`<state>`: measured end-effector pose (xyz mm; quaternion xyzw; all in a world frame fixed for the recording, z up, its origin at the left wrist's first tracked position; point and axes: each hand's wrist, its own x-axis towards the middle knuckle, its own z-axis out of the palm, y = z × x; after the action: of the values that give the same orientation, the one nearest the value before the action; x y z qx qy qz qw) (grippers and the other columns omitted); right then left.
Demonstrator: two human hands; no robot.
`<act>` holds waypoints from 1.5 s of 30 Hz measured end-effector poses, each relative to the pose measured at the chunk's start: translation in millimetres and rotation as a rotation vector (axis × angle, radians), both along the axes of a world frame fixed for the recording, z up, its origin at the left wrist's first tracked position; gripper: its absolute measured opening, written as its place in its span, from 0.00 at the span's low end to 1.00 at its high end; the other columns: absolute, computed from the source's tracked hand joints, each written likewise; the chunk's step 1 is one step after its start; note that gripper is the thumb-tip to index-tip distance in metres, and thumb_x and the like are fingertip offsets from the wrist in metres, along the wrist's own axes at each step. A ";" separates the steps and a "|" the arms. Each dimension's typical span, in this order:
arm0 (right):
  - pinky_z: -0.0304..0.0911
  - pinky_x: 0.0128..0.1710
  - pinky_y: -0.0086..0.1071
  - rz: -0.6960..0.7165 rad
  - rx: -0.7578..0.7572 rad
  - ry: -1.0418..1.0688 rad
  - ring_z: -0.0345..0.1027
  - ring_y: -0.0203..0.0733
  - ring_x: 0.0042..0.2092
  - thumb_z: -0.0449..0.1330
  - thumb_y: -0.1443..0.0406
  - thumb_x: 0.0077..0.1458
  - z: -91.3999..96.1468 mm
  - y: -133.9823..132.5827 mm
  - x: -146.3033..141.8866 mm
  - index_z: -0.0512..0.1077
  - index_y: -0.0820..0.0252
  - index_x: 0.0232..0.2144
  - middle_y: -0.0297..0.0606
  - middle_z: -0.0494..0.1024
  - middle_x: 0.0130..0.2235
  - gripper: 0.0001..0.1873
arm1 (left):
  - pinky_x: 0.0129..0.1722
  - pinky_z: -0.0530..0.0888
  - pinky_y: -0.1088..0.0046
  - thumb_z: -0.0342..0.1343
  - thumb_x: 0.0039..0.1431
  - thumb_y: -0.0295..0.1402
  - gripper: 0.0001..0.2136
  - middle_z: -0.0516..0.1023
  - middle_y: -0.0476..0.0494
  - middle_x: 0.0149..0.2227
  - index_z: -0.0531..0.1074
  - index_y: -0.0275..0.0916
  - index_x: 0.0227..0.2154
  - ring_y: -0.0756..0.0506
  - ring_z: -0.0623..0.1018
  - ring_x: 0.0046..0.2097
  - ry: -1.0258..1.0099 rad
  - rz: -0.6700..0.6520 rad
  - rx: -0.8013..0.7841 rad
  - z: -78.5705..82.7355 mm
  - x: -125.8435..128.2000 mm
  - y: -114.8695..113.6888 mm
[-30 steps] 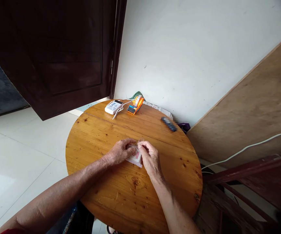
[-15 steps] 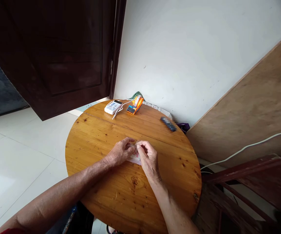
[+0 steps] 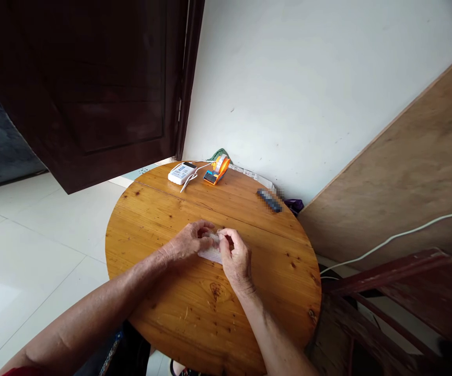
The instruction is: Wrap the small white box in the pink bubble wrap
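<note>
A pale wall point(image 3: 308, 94) fills the upper right, a dark door point(image 3: 92, 78) the upper left. Below, a round wooden table point(image 3: 151, 219) spans the centre. At its middle, the left hand point(image 3: 188, 241) holds a small clear-wrapped packet point(image 3: 210, 255) from the left, thumb and fingers slightly parted around it; the right hand point(image 3: 237, 258) pinches its upper right edge, fingertips together. The step appears to be working the wrapping's edge; the next move likely calls for a steady left hold and a fine right pinch.
</note>
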<state>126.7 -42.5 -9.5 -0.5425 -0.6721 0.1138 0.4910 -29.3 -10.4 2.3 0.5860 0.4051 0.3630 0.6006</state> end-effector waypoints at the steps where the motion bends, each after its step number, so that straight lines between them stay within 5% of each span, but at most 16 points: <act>1: 0.66 0.37 0.32 0.001 0.000 0.011 0.73 0.41 0.37 0.52 0.67 0.58 -0.7 0.7 0.1 0.70 0.55 0.34 0.37 0.78 0.34 0.07 | 0.31 0.67 0.75 0.59 0.46 0.32 0.22 0.74 0.45 0.36 0.70 0.32 0.47 0.49 0.71 0.33 -0.003 0.009 -0.006 0.2 -1.8 1.0; 8: 0.65 0.31 0.29 0.033 -0.090 0.051 0.68 0.37 0.28 0.53 0.65 0.58 6.5 -3.2 0.9 0.70 0.55 0.31 0.31 0.73 0.26 0.06 | 0.30 0.66 0.76 0.56 0.46 0.28 0.20 0.72 0.48 0.32 0.72 0.32 0.46 0.50 0.70 0.31 0.047 0.020 -0.028 8.3 -3.1 1.4; 24: 0.66 0.49 0.38 0.223 0.080 -0.225 0.72 0.45 0.47 0.56 0.67 0.58 20.7 -10.0 21.1 0.75 0.55 0.35 0.41 0.78 0.45 0.07 | 0.32 0.65 0.75 0.56 0.44 0.32 0.18 0.75 0.47 0.32 0.75 0.33 0.41 0.50 0.70 0.31 -0.047 -0.058 -0.038 7.6 -6.9 2.8; 45: 0.53 0.58 0.48 0.213 0.235 -0.664 0.72 0.45 0.48 0.56 0.70 0.58 43.2 -22.0 20.7 0.75 0.55 0.37 0.38 0.80 0.42 0.09 | 0.28 0.64 0.77 0.57 0.47 0.32 0.14 0.73 0.50 0.26 0.76 0.31 0.38 0.52 0.68 0.27 -0.050 -0.037 -0.081 4.9 -2.9 2.1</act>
<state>147.3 -64.5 33.7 -0.4166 -0.8561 -0.0958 0.2906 -32.1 -8.3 7.1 0.5595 0.3934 0.3494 0.6404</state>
